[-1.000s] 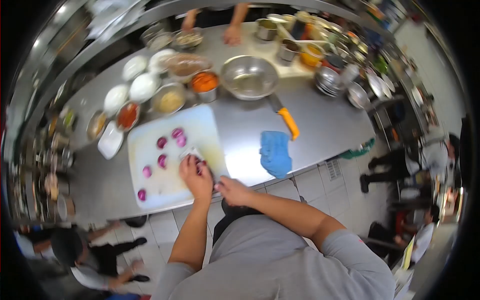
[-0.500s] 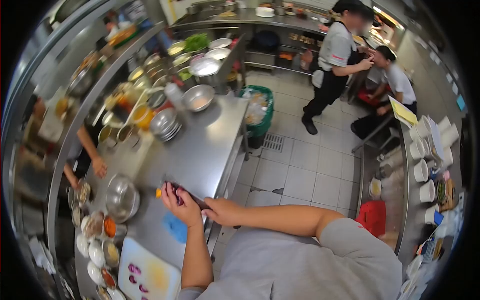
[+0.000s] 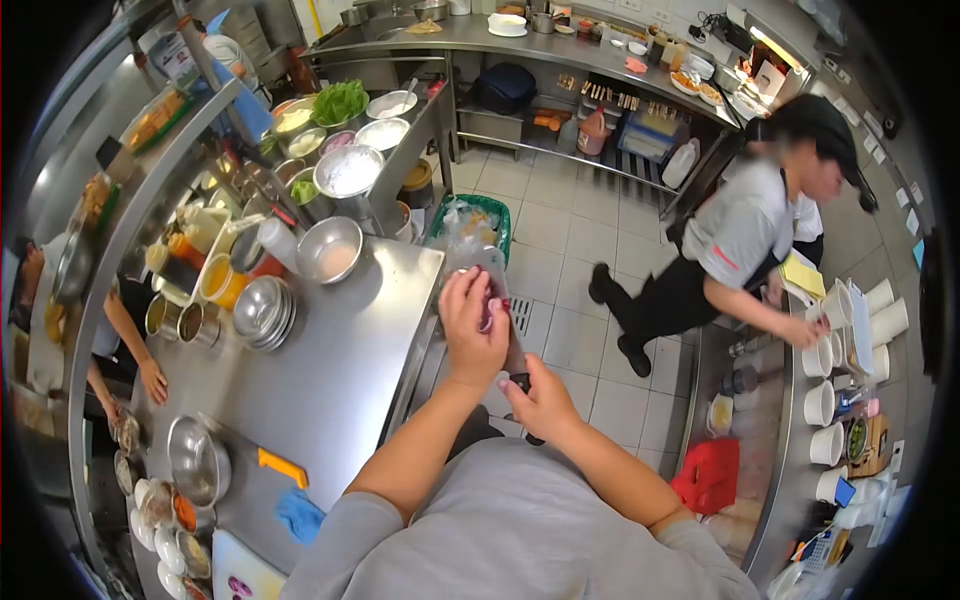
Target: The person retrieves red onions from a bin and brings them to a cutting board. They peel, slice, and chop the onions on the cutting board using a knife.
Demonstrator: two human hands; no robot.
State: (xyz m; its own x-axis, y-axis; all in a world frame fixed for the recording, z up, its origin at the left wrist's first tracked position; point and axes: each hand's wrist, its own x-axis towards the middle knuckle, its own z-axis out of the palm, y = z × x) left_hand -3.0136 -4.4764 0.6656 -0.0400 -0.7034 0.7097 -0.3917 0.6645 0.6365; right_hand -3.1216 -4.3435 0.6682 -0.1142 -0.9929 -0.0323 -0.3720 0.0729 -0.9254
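My left hand (image 3: 475, 325) is cupped around pieces of red onion (image 3: 488, 314), pressing them against the flat of a wide-bladed knife (image 3: 514, 350). Its dark handle (image 3: 518, 381) is gripped in my right hand (image 3: 545, 400). Both hands are off the right edge of the steel table (image 3: 350, 330), just on the near side of a green bin (image 3: 505, 232) lined with a plastic bag. At lower left, purple onion slices (image 3: 238, 586) lie on a white cutting board (image 3: 240, 555). How much onion is under my left fingers is hidden.
A yellow-handled tool (image 3: 282, 467), a blue cloth (image 3: 299, 515) and steel bowls (image 3: 199, 460) rest on the table. Another person's hand (image 3: 153, 382) is at its far edge. To the right, a co-worker (image 3: 745, 230) leans toward the cup shelf (image 3: 780, 420).
My hands, with the knife and onion, have moved from over the table toward the bin. The view has turned. The standing co-worker has walked to the right-hand shelf and reaches among the cups.
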